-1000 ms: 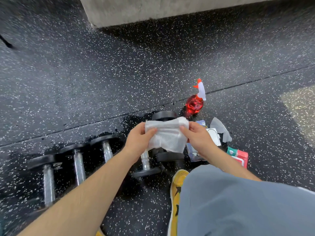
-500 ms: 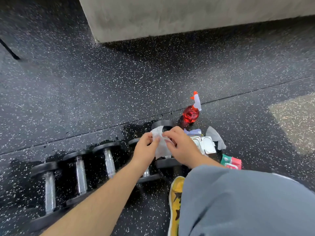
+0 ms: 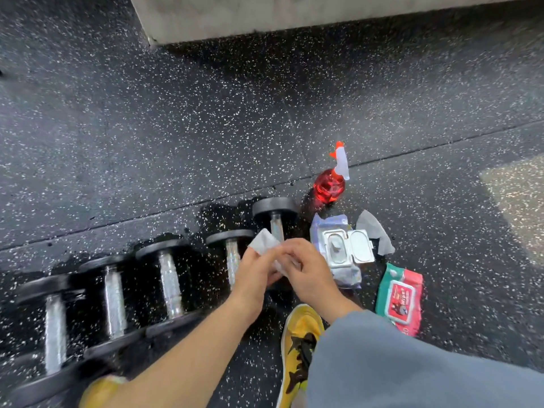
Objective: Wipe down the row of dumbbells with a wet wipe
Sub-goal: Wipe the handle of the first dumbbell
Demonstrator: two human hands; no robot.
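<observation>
A wet wipe [image 3: 263, 241] is held bunched between left hand [image 3: 254, 273] and right hand [image 3: 313, 276], both grips pinched on it, above the right end of the dumbbells [image 3: 169, 287]. Folding is judged in hand; a handle [image 3: 276, 228] must next be pressed and rubbed. Beyond, an opened wipe pack [image 3: 338, 248] and spray bottle [image 3: 329, 187] are noted on speckled floor [image 3: 206, 128], seemingly wet near the row; a concrete base [image 3: 265, 16] is farthest.

Most of wet wipe [image 3: 263, 241] hidden between left hand [image 3: 254, 273] and right hand [image 3: 309, 272], rightmost dumbbell [image 3: 275, 209] near head covered by both, dumbbells [image 3: 113, 301] at 8 o'clock motion-blurred
</observation>
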